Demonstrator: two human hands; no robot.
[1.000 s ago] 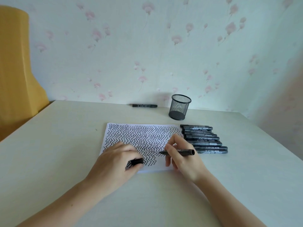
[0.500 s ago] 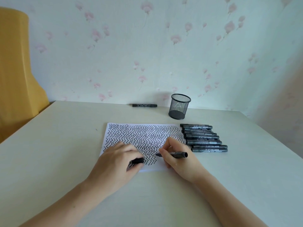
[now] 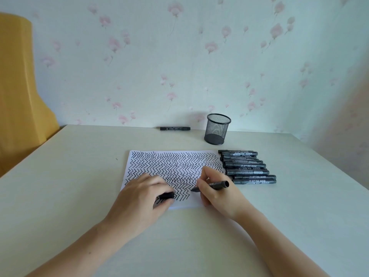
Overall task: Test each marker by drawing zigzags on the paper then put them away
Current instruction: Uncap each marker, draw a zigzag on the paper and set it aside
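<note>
A white paper (image 3: 175, 166) covered in black zigzag rows lies on the table. My right hand (image 3: 217, 196) grips an uncapped black marker (image 3: 218, 185), its tip touching the paper near the lower middle. My left hand (image 3: 139, 198) rests on the paper's lower left and holds the black cap (image 3: 166, 195) between thumb and fingers. A row of several capped black markers (image 3: 247, 166) lies just right of the paper. An empty black mesh pen cup (image 3: 217, 129) stands behind them.
One more black marker (image 3: 175, 128) lies alone at the table's back edge by the floral wallpaper. A yellow chair back (image 3: 18, 92) stands at the left. The table's right edge (image 3: 329, 166) runs diagonally past the marker row.
My right hand has slid left across the paper with the marker, extending the zigzag row toward my left hand. The left hand has stayed put with the cap.
</note>
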